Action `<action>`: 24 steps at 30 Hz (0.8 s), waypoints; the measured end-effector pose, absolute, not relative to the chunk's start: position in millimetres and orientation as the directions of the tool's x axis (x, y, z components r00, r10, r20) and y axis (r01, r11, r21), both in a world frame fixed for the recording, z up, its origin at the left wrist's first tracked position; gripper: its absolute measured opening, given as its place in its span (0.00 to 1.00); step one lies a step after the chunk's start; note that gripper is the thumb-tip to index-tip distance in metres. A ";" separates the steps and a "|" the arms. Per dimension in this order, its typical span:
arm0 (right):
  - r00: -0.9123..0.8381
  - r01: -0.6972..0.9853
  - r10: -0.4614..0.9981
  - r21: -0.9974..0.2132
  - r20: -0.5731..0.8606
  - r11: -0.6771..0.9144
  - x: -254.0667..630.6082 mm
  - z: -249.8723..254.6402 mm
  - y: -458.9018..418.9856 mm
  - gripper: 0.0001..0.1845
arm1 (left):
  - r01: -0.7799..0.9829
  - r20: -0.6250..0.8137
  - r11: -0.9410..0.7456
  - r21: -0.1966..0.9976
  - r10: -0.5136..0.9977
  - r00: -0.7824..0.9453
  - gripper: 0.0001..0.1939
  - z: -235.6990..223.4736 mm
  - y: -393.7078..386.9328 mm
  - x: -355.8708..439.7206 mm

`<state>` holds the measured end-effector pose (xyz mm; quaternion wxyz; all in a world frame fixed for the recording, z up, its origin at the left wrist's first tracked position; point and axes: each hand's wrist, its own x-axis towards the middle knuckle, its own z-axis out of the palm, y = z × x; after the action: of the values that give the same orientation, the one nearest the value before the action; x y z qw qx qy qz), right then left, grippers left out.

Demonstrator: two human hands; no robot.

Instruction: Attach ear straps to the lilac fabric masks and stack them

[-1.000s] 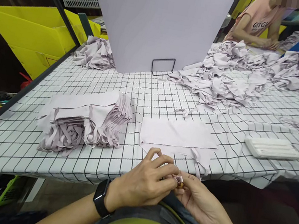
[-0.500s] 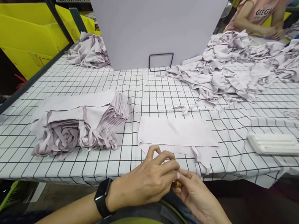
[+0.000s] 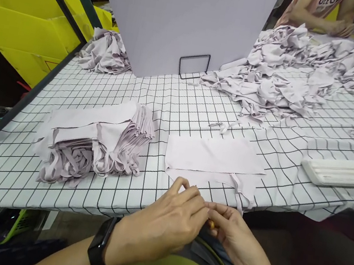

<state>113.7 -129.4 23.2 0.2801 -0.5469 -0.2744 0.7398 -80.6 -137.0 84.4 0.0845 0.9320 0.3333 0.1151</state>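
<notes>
At the table's front edge my left hand (image 3: 168, 218), with a black watch (image 3: 101, 245) on its wrist, is closed with curled fingers. Its fingertips are hidden behind the hand, so what they hold cannot be made out. My right hand (image 3: 236, 234) meets it and is closed around a small orange-yellow object (image 3: 212, 224), mostly covered by the fingers. Just beyond both hands a pale, flat fabric piece (image 3: 214, 155) lies on the table, a narrow strap (image 3: 236, 183) at its lower right. To the left sits a neat stack of similar fabric pieces (image 3: 95, 129) with looped straps hanging forward.
A checked cloth covers the table (image 3: 156, 94). A grey panel (image 3: 183, 19) with a wire stand (image 3: 193, 66) rises at the back. Loose fabric (image 3: 275, 81) is heaped behind right, near another person's hands (image 3: 342, 28). A white slotted device (image 3: 341, 173) lies right; yellow bins (image 3: 20, 31) stand left.
Both hands stay together at the table edge and have shifted slightly downward; my left wrist has moved left and lower. The view has tilted a little. The fabric pieces lie as before.
</notes>
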 end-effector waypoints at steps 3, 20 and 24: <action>-0.126 0.243 0.878 -0.872 -0.462 -0.424 121.6 25.0 -139.1 0.21 | 0.643 0.071 -0.680 0.352 0.705 0.706 0.10 85.7 -142.6 -82.4; -0.319 0.282 0.869 -0.913 -0.379 -0.294 110.5 33.9 -129.2 0.16 | 0.305 -0.186 0.096 0.948 0.941 0.283 0.05 65.9 -114.6 -85.8; -0.178 0.219 0.881 -0.890 -0.439 -0.399 107.2 36.6 -121.2 0.18 | 0.394 -0.086 -0.034 0.919 0.955 0.284 0.06 53.4 -107.3 -88.0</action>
<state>107.2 -121.2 36.6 0.2742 -0.5795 -0.4746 0.6032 -88.0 -107.3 53.4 0.4649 0.6527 0.5165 0.3018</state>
